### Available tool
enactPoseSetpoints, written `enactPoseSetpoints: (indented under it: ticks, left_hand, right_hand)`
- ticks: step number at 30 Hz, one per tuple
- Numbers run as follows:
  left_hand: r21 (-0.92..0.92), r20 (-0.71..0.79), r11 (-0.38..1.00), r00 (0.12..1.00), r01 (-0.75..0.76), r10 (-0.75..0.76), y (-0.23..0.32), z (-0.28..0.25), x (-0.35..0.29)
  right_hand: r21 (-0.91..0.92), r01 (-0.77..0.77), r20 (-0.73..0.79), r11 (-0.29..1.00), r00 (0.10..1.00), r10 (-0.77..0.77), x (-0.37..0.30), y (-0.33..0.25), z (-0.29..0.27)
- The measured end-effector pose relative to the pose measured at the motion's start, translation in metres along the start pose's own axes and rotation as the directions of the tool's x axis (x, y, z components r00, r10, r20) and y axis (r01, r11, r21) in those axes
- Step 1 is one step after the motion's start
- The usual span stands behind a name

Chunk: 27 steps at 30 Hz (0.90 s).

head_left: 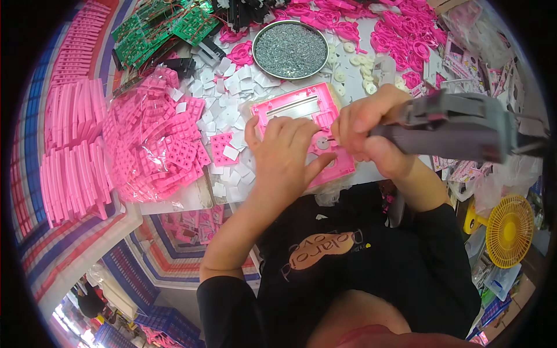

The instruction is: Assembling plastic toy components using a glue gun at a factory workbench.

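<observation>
- Housing (301,119) flat on table (371,171), under left hand (284,153); right hand (368,130) with electric screwdriver (458,124) at its right edge.
- Bowl of screws (290,50) behind housing.
- Bag of keypad pieces (151,139) left of housing.
- Circuit boards (162,29) behind bag.
- Small fan (510,230) far right, below table edge.

Frame (301,124): bright pink, with a pale grey window.
Tool (458,124): plain grey.
Bowl (264,64): silver rim, filled with dull grey screws (290,51).
Bag of parts (152,139): clear, packed with pink.
Squares (223,87): white.
Boards (156,29): green with fine light lines.
Rings (400,35): hot pink.
Discs (348,64): cream.
Strips (72,151): pink, in stacks.
Cloth (69,249): striped blue, red and white.
Fan (509,231): yellow.
Shirt (371,261): black, tan patch.
</observation>
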<state>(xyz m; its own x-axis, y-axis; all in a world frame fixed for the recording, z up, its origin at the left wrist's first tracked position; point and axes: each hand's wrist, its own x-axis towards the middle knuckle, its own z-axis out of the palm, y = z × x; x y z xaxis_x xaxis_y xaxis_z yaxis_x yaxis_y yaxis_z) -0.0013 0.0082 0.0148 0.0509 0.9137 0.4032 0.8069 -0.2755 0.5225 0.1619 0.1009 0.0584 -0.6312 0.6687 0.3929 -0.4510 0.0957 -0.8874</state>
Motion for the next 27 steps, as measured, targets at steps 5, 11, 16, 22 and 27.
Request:
enactPoseSetpoints:
  ticks: [5,11,16,22,27]
  left_hand:
    - [-0.02,0.139,0.981,0.972,-0.191,0.192,-0.013,0.001,-0.009]
    - [0.065,0.117,0.964,0.961,-0.257,0.249,-0.011,0.012,-0.013]
    - [0.07,0.138,0.963,0.959,-0.26,0.248,-0.01,0.016,-0.012]
    - [0.065,0.23,0.995,0.971,-0.079,0.062,-0.051,-0.036,-0.013]
    - [0.588,0.218,0.809,0.959,0.018,-0.18,-0.079,-0.08,-0.037]
  right_hand:
    - [-0.101,-0.075,0.014,0.992,0.997,0.076,-0.014,0.016,-0.01]
    - [-0.458,-0.069,0.144,0.886,0.978,0.15,-0.012,0.013,-0.005]
    - [-0.39,-0.145,0.188,0.909,0.954,0.233,0.0,0.016,-0.007]
    - [0.179,-0.094,0.119,0.979,0.99,0.073,0.023,0.017,-0.033]
    - [0.103,-0.015,0.132,0.995,0.991,0.002,0.048,-0.003,-0.048]
